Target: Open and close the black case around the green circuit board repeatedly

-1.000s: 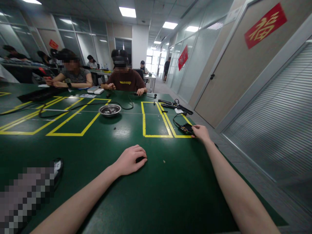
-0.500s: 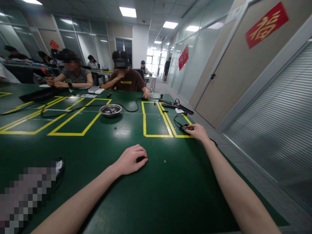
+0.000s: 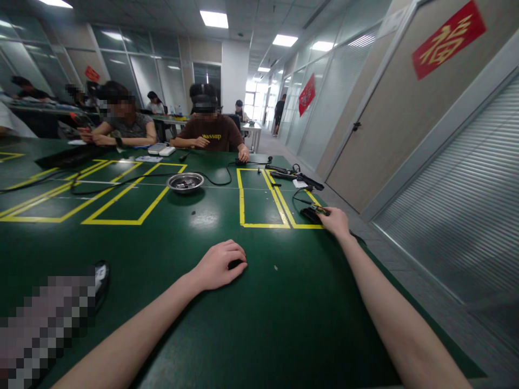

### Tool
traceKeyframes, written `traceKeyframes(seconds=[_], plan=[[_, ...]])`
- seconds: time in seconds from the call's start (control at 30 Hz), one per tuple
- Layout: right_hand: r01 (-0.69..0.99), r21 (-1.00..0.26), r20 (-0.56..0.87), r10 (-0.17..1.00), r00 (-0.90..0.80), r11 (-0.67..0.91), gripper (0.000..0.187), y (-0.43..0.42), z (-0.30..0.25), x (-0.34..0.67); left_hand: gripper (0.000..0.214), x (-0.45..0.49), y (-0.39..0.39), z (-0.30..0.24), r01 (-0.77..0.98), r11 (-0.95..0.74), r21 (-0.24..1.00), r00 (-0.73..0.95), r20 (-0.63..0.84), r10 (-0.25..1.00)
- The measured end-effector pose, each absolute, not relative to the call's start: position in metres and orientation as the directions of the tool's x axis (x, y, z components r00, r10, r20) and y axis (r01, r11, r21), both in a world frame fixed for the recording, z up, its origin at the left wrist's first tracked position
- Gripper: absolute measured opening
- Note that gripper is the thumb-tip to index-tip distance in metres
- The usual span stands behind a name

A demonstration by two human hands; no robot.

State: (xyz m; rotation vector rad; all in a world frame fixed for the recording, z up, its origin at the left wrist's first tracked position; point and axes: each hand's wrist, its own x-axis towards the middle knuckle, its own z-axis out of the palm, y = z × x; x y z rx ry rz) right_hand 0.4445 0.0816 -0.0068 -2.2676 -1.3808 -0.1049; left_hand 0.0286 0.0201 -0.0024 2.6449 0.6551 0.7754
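Observation:
My left hand [image 3: 222, 265] rests palm down on the green table [image 3: 259, 324], fingers loosely curled and thumb apart. A dark gap shows between thumb and fingers, with no object visible in it. Farther off at the right, my right hand [image 3: 335, 221] pinches what looks like a small circuit board with wires [image 3: 318, 207]. The fingers hide part of it. Just left of those fingertips lies a black casing-like piece [image 3: 310, 215], within the yellow-taped area. From the board a black cable [image 3: 298, 199] curves away toward the back.
Yellow tape [image 3: 242, 202] marks rectangles on the table. A metal bowl [image 3: 185, 182] holds small parts. Black parts [image 3: 294, 175] lie at the back right. A co-worker [image 3: 208, 127] sits opposite, one hand [image 3: 243, 153] at a black object. A blurred-out object [image 3: 52, 324] lies at left.
My right hand has shifted slightly right with the wired board, and more of the black piece now shows. My left hand stays put. The co-worker opposite has lowered a hand from the face.

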Motion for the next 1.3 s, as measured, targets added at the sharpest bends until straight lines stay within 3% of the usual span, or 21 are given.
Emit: traceKeyframes(seconds=[0.13, 0.27, 0.47, 0.6, 0.73, 0.8, 0.9, 1.03, 1.17, 1.23, 1.3], plan=[[0.849, -0.322, 0.22, 0.839, 0.498, -0.42, 0.031, 0.079, -0.006, 0.434, 0.017, 0.029, 0.02, -0.001, 0.34, -0.85, 0.403, 0.748, 0.431, 0.504], [0.877, -0.309, 0.179, 0.883, 0.434, -0.369, 0.027, 0.079, 0.002, 0.417, 0.016, 0.029, 0.02, -0.001, 0.345, -0.851, 0.396, 0.753, 0.425, 0.503], [0.929, -0.355, 0.167, 0.97, 0.174, -0.105, 0.018, 0.082, 0.009, 0.358, 0.014, 0.029, 0.022, -0.004, 0.358, -0.85, 0.387, 0.74, 0.437, 0.511], [0.902, -0.408, 0.163, 0.983, -0.082, 0.143, 0.013, 0.071, 0.009, 0.302, 0.013, 0.027, 0.024, -0.004, 0.422, -0.826, 0.375, 0.645, 0.516, 0.564], [0.801, -0.469, 0.142, 0.927, -0.347, 0.371, 0.003, 0.046, 0.008, 0.254, 0.02, 0.023, 0.024, 0.002, 0.443, -0.808, 0.388, 0.534, 0.61, 0.586], [0.673, -0.527, 0.161, 0.838, -0.521, 0.52, 0.004, 0.032, 0.008, 0.24, 0.023, 0.021, 0.022, 0.005, 0.422, -0.821, 0.385, 0.572, 0.589, 0.571], [0.547, -0.584, 0.153, 0.743, -0.652, 0.6, 0.008, 0.012, 0.01, 0.232, 0.023, 0.02, 0.019, 0.008, 0.371, -0.839, 0.398, 0.699, 0.475, 0.535], [0.564, -0.584, 0.165, 0.765, -0.622, 0.584, 0.018, -0.009, 0.014, 0.239, 0.035, 0.022, 0.018, 0.008, 0.386, -0.846, 0.368, 0.781, 0.358, 0.512], [0.701, -0.449, 0.227, 0.829, -0.511, 0.555, 0.036, -0.017, 0.02, 0.26, 0.041, 0.023, 0.021, 0.007, 0.435, -0.841, 0.321, 0.792, 0.308, 0.527], [0.76, -0.401, 0.177, 0.857, -0.483, 0.511, 0.036, -0.015, 0.02, 0.274, 0.045, 0.022, 0.022, 0.006, 0.455, -0.825, 0.335, 0.783, 0.291, 0.55], [0.766, -0.444, 0.093, 0.874, -0.477, 0.465, 0.033, -0.012, 0.018, 0.286, 0.051, 0.02, 0.023, 0.006, 0.47, -0.808, 0.355, 0.773, 0.278, 0.571]])
